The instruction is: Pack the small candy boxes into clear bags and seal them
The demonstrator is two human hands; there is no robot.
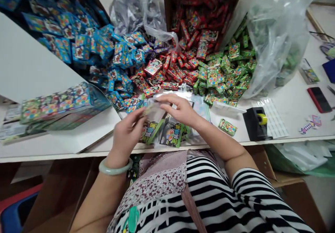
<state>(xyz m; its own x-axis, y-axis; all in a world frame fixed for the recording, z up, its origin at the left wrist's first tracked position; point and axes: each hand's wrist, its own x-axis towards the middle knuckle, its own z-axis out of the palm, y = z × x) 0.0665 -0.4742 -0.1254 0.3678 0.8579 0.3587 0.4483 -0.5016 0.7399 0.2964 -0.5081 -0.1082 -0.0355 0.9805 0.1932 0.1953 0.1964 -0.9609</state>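
Left hand [128, 132] and right hand [181, 110] both pinch 1 clear bag [155, 113], held just above the printed packets [170, 135] at the table [293, 110] front edge. Blue boxes [86, 46], red boxes [172, 70] and green boxes [225, 72] are piled behind.

The light is bright and soft, and we think it comes from above. The flat white table top [295, 98] glows pale by its right edge, and we find only faint shadows under things there. White glare sits on the folds of the big clear plastic bag [272, 34] at the far right corner. The left hand [128, 133], right hand [180, 110] and the thin clear plastic packet [155, 111] between them look smeared. The small blue card boxes [78, 48] at the far left corner go fuzzy, and the near edge bends. Below that edge it is dim.
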